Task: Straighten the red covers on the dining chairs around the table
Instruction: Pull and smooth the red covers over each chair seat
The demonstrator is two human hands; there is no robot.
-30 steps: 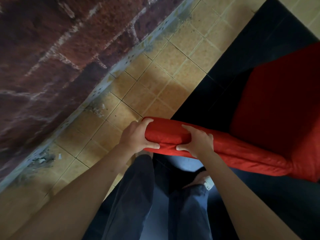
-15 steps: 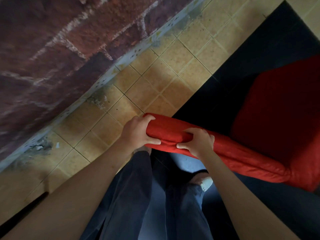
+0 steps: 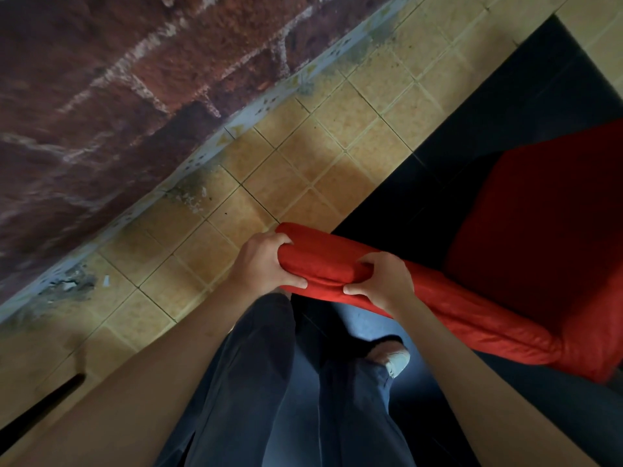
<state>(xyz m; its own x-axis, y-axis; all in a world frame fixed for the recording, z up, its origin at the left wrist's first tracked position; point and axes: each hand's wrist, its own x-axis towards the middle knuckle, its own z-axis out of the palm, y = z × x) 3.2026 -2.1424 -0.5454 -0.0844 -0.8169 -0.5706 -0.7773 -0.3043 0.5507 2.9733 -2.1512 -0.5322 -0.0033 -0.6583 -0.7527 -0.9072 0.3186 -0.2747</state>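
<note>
I look straight down at a dining chair dressed in a red cover [image 3: 455, 305]. The padded top of its backrest runs from centre to lower right, and the red seat [image 3: 539, 224] lies in shadow at the right. My left hand [image 3: 263, 264] grips the left end of the backrest top, fingers over it and thumb underneath. My right hand [image 3: 384, 284] pinches a fold of the red fabric a little further right. The chair's legs are hidden.
A brick wall [image 3: 135, 96] with a pale skirting strip runs along the upper left. Tan floor tiles [image 3: 303, 156] lie between wall and chair. A dark table edge or shadow [image 3: 505, 106] sits beyond the seat. My dark trousers and one shoe [image 3: 394, 358] are below.
Both hands have tightened on the backrest top; the right hand's fingers now bunch the fabric into a fold. The hands have stayed near the left end.
</note>
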